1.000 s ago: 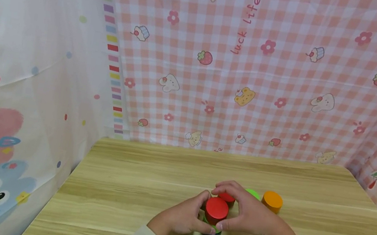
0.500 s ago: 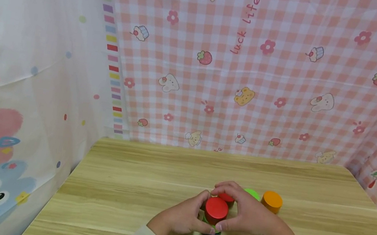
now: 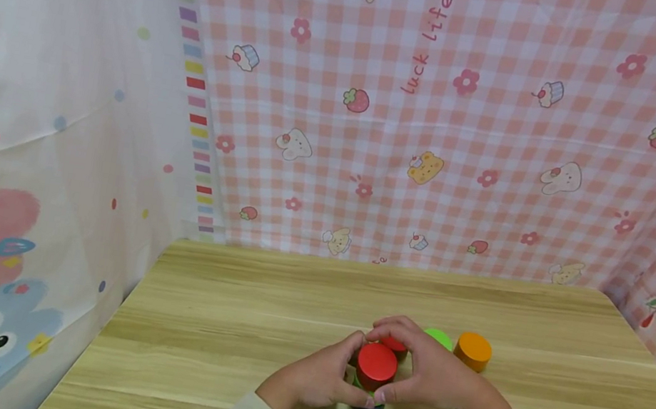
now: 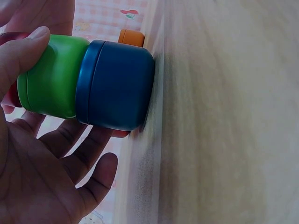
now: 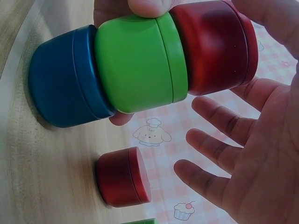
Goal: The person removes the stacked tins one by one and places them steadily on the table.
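Three small round lidded jars stand stacked near the front of the table: a dark blue jar [image 4: 121, 86] at the bottom, a green jar [image 5: 138, 65] above it, a red jar [image 3: 377, 363] on top. My left hand [image 3: 315, 376] grips the green jar, thumb near its lid and fingers round the far side. Around the red top jar curve the thumb and index finger of my right hand [image 3: 439, 375]; its other fingers are spread in the right wrist view. The stack leans slightly between its levels there.
Just behind the stack is a second red jar [image 5: 122, 178], partly covered by my right hand in the head view. A bright green jar [image 3: 439, 337] and an orange jar [image 3: 474, 352] stand farther back right on the wooden table [image 3: 216, 330]. Printed cloths [image 3: 379, 133] enclose the table.
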Tool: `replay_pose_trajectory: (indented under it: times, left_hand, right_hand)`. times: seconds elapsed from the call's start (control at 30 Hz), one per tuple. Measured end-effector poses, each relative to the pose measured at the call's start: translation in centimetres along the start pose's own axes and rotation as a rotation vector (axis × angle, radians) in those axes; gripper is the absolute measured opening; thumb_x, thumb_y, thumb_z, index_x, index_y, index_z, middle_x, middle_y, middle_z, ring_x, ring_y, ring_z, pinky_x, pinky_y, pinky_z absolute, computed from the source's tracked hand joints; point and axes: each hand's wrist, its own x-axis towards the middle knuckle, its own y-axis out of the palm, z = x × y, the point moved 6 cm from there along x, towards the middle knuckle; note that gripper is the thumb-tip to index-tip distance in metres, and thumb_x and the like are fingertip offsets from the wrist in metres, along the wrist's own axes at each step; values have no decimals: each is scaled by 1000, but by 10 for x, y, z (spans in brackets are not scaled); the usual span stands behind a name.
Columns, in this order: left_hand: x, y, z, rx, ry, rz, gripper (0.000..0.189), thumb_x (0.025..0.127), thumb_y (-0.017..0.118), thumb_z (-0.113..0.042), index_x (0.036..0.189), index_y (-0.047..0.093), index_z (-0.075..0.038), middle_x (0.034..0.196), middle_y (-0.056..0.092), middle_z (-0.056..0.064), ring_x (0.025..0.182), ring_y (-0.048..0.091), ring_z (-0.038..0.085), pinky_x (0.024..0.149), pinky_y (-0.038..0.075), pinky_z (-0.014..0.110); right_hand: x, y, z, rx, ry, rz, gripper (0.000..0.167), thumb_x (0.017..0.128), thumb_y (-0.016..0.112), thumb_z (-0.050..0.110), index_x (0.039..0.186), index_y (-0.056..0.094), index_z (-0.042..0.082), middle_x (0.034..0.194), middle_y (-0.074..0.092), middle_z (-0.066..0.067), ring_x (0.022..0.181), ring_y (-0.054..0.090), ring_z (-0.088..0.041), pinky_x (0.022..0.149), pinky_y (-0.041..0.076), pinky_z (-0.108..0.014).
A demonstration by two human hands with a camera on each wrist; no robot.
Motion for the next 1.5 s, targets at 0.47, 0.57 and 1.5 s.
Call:
replay_pose_trajectory:
  times: [0.47, 0.57, 1.5]
  left_hand:
    - [0, 0, -1, 2, 30, 3, 58, 86, 85, -20, 132, 50, -25, 123, 64, -10, 118, 58, 6, 109, 42, 37]
    - [0, 0, -1, 2, 27, 5, 58, 86, 85, -20, 132, 50, -25, 123, 64, -10, 117, 57, 5, 109, 41, 37]
    - [0, 0, 0, 9, 22, 12, 56, 86, 85, -21, 130, 50, -25, 122, 63, -12, 116, 57, 5, 107, 42, 34]
  right_hand:
    - [1, 2, -2, -17, 6, -8, 60, 82, 92, 34, 134, 64, 22, 154, 47, -14, 140, 47, -43, 112, 37, -71]
    - [1, 2, -2, -16, 5, -7, 60, 82, 91, 35, 134, 64, 22, 154, 47, -14, 140, 47, -43, 112, 37, -71]
    - [1, 2, -2, -35, 13, -3, 51, 85, 88, 35, 129, 64, 24, 153, 49, -14, 138, 50, -40, 113, 40, -67]
